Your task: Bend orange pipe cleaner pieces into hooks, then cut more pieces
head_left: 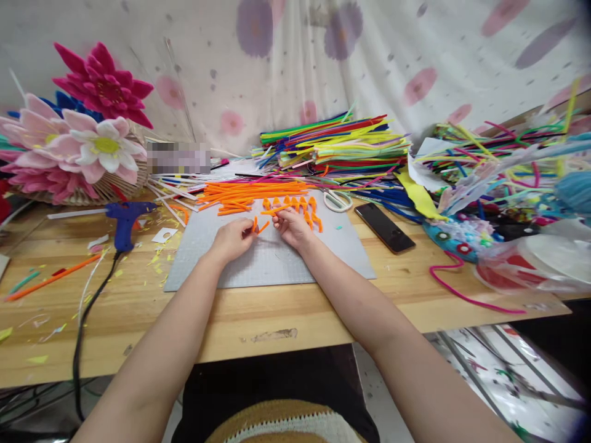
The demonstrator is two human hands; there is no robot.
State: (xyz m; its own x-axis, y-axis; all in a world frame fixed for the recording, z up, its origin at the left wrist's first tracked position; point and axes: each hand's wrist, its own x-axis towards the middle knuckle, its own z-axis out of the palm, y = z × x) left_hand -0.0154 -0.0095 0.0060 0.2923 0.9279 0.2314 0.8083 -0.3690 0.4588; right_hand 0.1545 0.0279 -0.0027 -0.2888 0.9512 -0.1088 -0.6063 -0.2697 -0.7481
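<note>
Head view took in a wooden counter [221, 344] crowded along its far edge and at both sides. Bundled coloured stems [332, 144] were heaped at the back, a looser tangle [508, 147] filled the right, and plush-looking flowers [104, 86] massed at the far left; overlaps kept me from counting any of these. One blue glue gun [124, 226] lay to the left, its black cord [76, 363] trailing over the near edge. One phone [384, 227] lay beside the grey mat [258, 267], on its right, and one pair of scissors [338, 210] sat just right of the bent orange pieces [294, 203], whose far row numbered about six. Straight orange stems [253, 192] were piled beyond the hands, their long axes left to right. Above the mat, the right hand [292, 226] had its grip pinched on one orange strip [268, 213], which ran nearly crosswise and pointed left. The left hand's [232, 241] grip pinched two short orange ends [263, 227], one near upright, one slanting up to the right; whether they formed one bent piece, I could not tell.
</note>
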